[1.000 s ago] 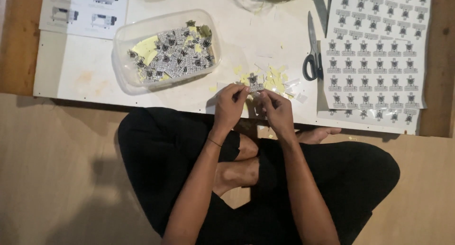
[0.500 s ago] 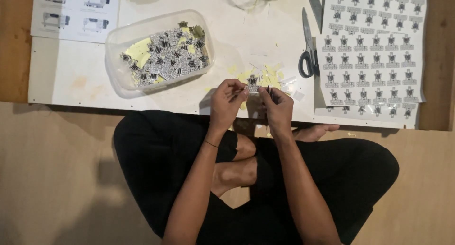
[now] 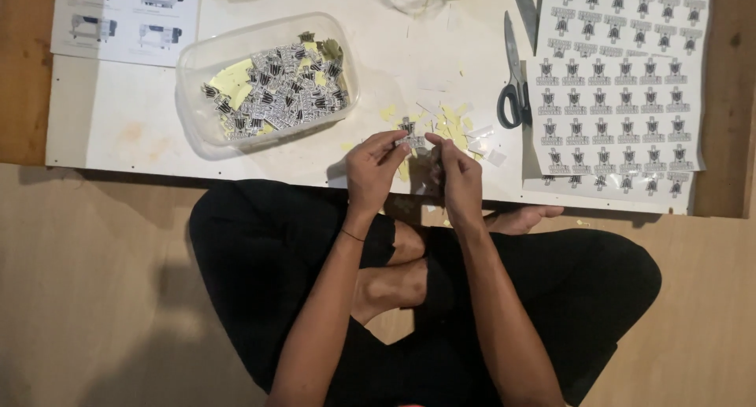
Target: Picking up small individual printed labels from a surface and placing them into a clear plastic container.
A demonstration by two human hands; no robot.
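Just below the heap of yellow and white paper scraps [image 3: 453, 127], at the near edge of the white board [image 3: 126, 131], the two hands meet over a small cut-out sticker [image 3: 409, 135]. That sticker, black and white, sits pinched between the thumb and fingertips of the left hand [image 3: 372, 169], fingers together and clamped on its edge, while the right hand [image 3: 459, 178] is close beside it, its fingers curled together near the sticker's right side; whether they touch it cannot be told. Left of the scraps and further up the board stands a clear plastic tub [image 3: 197, 68], filled with more cut stickers on yellow backing. Right of the scraps lie black-handled scissors [image 3: 513, 80], blades pointing away from the person, and just beyond them a printed sticker sheet [image 3: 622, 84] with rows of the same black design. Below the scraps, past the board's edge, the person sits cross-legged in black clothing on the tan floor [image 3: 79, 297].
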